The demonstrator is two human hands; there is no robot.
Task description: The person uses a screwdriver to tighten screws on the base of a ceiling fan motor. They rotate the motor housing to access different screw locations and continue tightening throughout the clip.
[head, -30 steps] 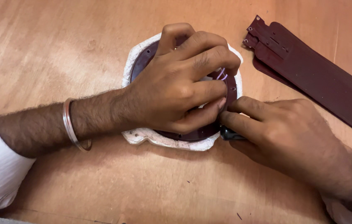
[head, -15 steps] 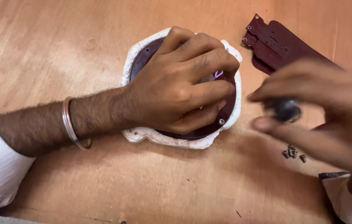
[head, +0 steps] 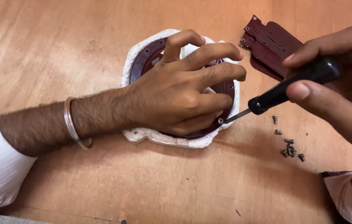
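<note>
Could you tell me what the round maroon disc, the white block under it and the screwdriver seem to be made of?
The round maroon disc looks like moulded plastic: even dark colour, smooth dull sheen, neat screw holes. The white block under it seems to be foam, with a crumbly, chipped edge. The screwdriver in the right hand has a glossy black handle, probably plastic, and a thin grey shaft, likely metal.

Warm, even indoor light; soft shadows under forearm and right hand (head: 337,83); slight blur on right hand; tabletop (head: 60,49) sharp, no glare.
</note>
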